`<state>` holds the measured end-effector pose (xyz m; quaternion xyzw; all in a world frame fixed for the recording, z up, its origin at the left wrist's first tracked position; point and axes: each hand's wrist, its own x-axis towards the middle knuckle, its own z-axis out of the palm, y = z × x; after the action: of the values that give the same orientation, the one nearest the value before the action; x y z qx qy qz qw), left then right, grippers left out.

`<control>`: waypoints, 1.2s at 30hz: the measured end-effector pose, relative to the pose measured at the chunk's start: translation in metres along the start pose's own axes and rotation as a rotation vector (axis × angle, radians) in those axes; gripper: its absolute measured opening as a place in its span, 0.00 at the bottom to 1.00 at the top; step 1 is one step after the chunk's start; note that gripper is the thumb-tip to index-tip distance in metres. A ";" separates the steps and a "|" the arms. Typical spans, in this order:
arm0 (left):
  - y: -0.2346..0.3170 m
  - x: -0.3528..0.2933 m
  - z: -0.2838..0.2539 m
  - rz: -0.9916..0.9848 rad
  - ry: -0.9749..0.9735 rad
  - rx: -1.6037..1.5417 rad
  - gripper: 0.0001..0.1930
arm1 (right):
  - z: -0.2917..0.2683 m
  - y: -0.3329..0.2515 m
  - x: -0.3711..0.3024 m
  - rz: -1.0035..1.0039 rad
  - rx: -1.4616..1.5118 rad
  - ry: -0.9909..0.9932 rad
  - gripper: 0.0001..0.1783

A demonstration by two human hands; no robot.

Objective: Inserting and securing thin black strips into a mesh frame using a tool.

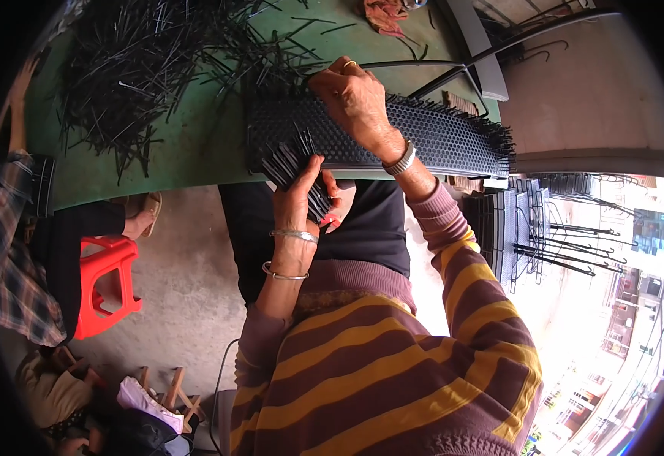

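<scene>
You have the black perforated panel (438,138) on the green tabletop (188,144), its long axis running left to right along the near edge, with its right end dipping slightly toward you. Your left hand (292,201) is on the near side, by the panel's left end, fingers and thumb wrapped around a bundle of thin black strips (290,161); their upper ends overlap the panel in this view, though whether they touch it you cannot tell. Your right hand (356,99) is the nearer to the far edge, reaching across the panel left of its middle, fingers curled; the fingertips are hidden, so whether they pinch a strip is unclear. The loose pile of black strips (142,61) lies beyond the panel's left end.
</scene>
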<state>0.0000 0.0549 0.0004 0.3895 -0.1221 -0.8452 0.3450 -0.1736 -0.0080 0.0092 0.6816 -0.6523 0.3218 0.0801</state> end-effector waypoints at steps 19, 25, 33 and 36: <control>-0.053 0.028 -0.015 -0.078 -0.164 0.227 0.17 | -0.019 -0.098 0.010 -0.562 0.018 0.117 0.12; -0.061 0.095 -0.088 -0.374 -0.469 -0.190 0.20 | -0.005 -0.138 -0.011 -0.713 0.196 -0.025 0.12; -0.033 0.057 -0.024 -0.521 -0.863 -0.116 0.19 | -0.020 -0.137 0.000 -0.465 0.237 0.050 0.15; -0.032 0.047 -0.011 -0.437 -0.756 -0.069 0.17 | -0.024 -0.147 -0.006 -0.615 0.169 0.110 0.15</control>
<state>-0.0290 0.0465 -0.0491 0.0577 -0.1261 -0.9851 0.1018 -0.0431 0.0298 0.0698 0.8326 -0.3814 0.3720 0.1517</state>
